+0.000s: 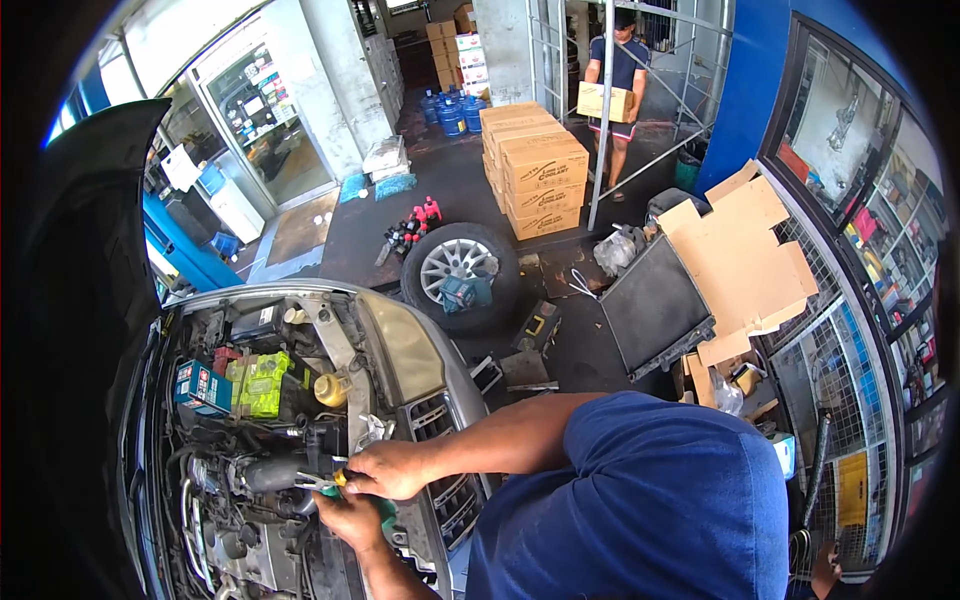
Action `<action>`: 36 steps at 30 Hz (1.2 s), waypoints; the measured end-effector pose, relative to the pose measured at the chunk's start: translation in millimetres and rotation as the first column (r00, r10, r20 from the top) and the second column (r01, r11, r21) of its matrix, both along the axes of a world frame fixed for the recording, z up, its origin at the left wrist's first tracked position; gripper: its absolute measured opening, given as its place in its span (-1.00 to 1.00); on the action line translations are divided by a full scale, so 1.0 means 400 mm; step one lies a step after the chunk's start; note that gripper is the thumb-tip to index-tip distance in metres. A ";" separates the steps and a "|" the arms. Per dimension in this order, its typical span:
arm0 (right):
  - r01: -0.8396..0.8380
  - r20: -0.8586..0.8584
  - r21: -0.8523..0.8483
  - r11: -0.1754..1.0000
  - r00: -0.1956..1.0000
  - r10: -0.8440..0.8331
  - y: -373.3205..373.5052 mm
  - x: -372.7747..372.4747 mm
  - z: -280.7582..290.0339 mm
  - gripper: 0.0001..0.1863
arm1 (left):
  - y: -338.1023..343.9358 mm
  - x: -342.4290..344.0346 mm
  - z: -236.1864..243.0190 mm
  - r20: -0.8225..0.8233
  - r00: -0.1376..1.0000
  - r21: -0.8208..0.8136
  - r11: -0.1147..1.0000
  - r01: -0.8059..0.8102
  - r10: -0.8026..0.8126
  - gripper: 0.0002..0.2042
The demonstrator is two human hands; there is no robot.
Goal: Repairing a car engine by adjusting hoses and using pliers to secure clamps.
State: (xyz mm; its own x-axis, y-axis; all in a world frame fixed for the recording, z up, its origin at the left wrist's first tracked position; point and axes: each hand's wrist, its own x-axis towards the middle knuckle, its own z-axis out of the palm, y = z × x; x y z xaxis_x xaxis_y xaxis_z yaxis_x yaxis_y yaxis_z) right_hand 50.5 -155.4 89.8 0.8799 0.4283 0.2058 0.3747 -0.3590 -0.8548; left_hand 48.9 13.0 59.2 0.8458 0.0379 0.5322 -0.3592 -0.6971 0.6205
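Both my hands are over the engine bay (260,550) of a car with its hood raised. My right hand (392,469) is closed around the yellow part of a pair of pliers (316,481) with silver jaws. Just below it, my left hand (350,517) is closed too, with green handle parts showing by its fingers. Fingers hide much of the grip. The jaws point left, beside a black hose (272,473). Farther forward are a bright yellow-green battery (258,385), a teal box (203,388) and a yellowish reservoir (330,390).
The headlight (402,345) and grille (440,470) border the bay. Beyond lie a wheel (458,268) with a teal thing on it, stacked cartons (535,165), a dark radiator-like panel (655,305) and opened cardboard (740,255). Another person (618,70) carries a carton near metal scaffolding (600,120).
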 end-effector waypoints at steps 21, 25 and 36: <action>0.162 -0.661 0.703 0.692 0.507 0.553 -0.077 0.070 0.055 -0.58 | 0.088 -0.051 0.081 0.099 0.881 -0.992 0.019 0.121 -0.463 -0.05; 0.104 -0.687 0.710 0.696 0.321 0.652 0.005 0.030 -0.007 -0.57 | -0.030 -0.019 0.170 0.025 0.916 -0.874 0.436 0.215 -0.400 -0.19; -0.178 0.042 -0.265 0.948 0.980 0.195 0.029 0.003 0.070 -0.55 | 0.053 0.066 0.053 -0.254 0.927 -0.967 0.053 -0.249 -0.276 -0.68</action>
